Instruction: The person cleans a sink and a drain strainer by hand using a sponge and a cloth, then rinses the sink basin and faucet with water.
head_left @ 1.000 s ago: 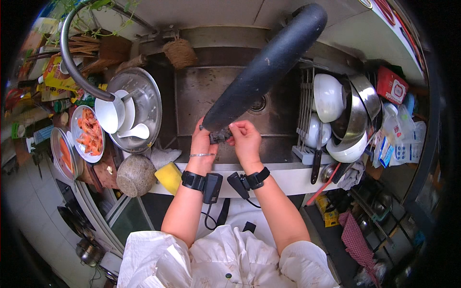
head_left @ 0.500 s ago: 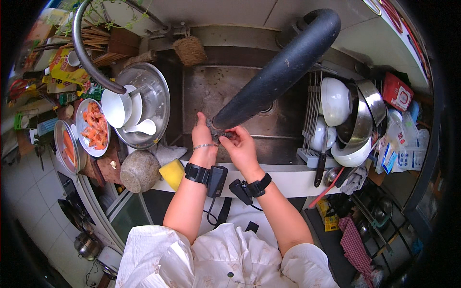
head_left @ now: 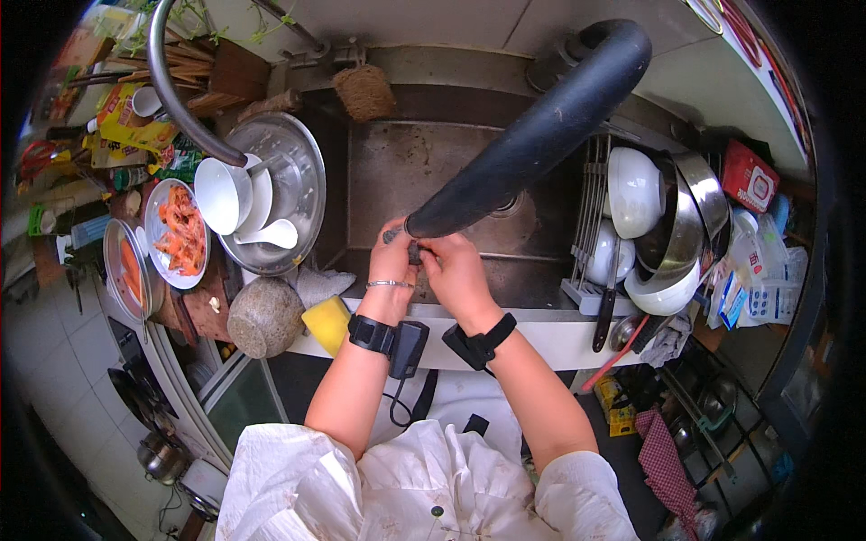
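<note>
Under the end of the black faucet spout (head_left: 532,131), my two hands meet over the near side of the steel sink (head_left: 406,162). A small dark grey thing (head_left: 415,253) sits between them, and its kind is hard to make out. My left hand (head_left: 391,261) is closed around it, with a bit of grey showing near the fingertips. The thumb and fingers of my right hand (head_left: 451,269) pinch at the same thing from the right. The spout hides part of my fingers.
Left stand a metal basin (head_left: 311,194) with white bowls, a plate of orange shrimp (head_left: 180,234), a stone mortar (head_left: 264,317) and a yellow sponge (head_left: 327,325). At right, a rack (head_left: 585,198) holds bowls beside a black-handled knife (head_left: 605,316). A curved metal pipe (head_left: 167,90) hangs upper left.
My left hand has gone from stretched fingers to closed around the grey thing. My right hand stays pinched beside it. The whole view has shifted slightly.
</note>
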